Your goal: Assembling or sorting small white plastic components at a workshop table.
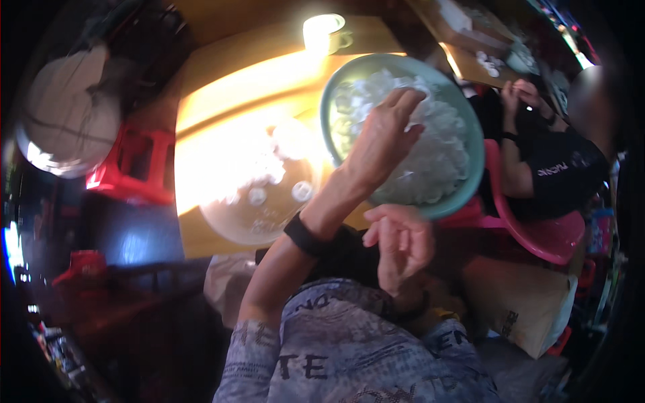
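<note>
In the head view, the left forearm is slanting from the near left toward the far right, and the left hand (379, 138) is hanging over the pale green basin (478, 161), back of the hand uppermost. Its fingers are pointing far and right, its thumb is standing apart, and a moderate gap is showing between them. The translucent white pieces (437, 151) are filling the basin, lying beneath and to the right of that grip. And here's the right hand (403, 245), hovering by the basin's near side, fingers curling; I can't tell whether they're pinching anything. Over to the left, small white discs (256, 195) are lying on a round tray (228, 232).
</note>
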A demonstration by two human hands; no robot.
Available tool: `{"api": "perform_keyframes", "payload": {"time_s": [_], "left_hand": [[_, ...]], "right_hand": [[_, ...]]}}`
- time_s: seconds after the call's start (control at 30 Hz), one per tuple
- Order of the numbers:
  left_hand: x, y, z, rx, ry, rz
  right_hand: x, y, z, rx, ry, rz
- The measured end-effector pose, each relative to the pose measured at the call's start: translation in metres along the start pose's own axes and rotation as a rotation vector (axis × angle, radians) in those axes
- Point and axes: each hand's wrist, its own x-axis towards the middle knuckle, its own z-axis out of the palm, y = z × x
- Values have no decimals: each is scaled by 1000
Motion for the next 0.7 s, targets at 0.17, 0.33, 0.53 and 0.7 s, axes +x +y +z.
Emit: {"api": "perform_keyframes", "payload": {"time_s": [0.17, 0.33, 0.53, 0.7], "left_hand": [[-39, 15, -52, 27, 56, -186], [-98, 23, -134, 297, 187, -616], [-161, 18, -181, 433, 147, -804], [-172, 25, -177, 416, 187, -778]], "right_hand": [[5, 7, 0, -15, -33, 33], [25, 21, 26, -384, -344, 47], [33, 44, 68, -618, -579, -110], [33, 58, 94, -891, -888, -1]]}}
